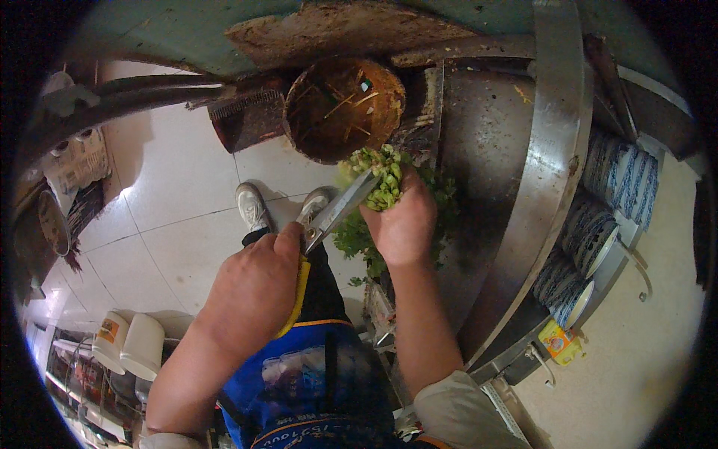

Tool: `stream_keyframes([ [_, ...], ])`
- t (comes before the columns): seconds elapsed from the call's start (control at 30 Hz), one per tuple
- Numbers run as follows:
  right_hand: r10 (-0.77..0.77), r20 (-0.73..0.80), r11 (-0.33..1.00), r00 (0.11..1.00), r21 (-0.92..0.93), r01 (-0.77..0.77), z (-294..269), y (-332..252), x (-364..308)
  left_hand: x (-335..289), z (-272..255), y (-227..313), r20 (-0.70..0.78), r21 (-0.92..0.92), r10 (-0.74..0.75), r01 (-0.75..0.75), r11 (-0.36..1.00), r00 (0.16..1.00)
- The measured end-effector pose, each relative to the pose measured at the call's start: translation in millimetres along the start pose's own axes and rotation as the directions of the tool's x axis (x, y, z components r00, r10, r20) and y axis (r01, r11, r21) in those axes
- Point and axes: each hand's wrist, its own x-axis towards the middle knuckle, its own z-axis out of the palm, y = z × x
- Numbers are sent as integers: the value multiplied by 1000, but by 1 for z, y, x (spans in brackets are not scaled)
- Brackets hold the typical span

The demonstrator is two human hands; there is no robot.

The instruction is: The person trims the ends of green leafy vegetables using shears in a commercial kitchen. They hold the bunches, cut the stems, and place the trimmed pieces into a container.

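My left hand [254,288] is closed around the yellow handle of a pair of scissors [340,211]. The steel blades slant up to the right and their tips lie against the pale stem ends of a bunch of leafy greens [381,173], which looks like celery. My right hand [404,217] is wrapped round the stems; the leaves hang below the fist, on both sides of the wrist. Just beyond the stem ends stands a round, brown, stained bucket [340,105] with sticks and scraps inside. Part of the scissors' handle is hidden by my left hand.
A brown dustpan-like piece [247,120] lies left of the bucket. To the right runs a curved metal counter edge [550,157], with stacked patterned plates [576,239] on a shelf past it. White buckets [142,346] stand at the lower left. My shoes [253,206] are on the tiled floor.
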Motion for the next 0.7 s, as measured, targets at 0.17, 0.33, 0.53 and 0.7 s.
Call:
stream_keyframes([
  [0.17,-27,14,999,1000,-28,27,-3,-4,1,0,2,-3,5,-8,-9,9,1000,1000],
  [0.33,18,55,998,998,-54,-15,-4,-2,-2,-2,2,-4,10,-21,-9,9,1000,1000],
  [0.53,115,56,993,992,-15,-115,1,-6,-9,-6,2,-3,53,-55,-57,60,997,997],
  [0.7,161,48,987,986,-33,-159,0,-13,-8,-9,6,-8,3,-183,-69,69,981,998],
])
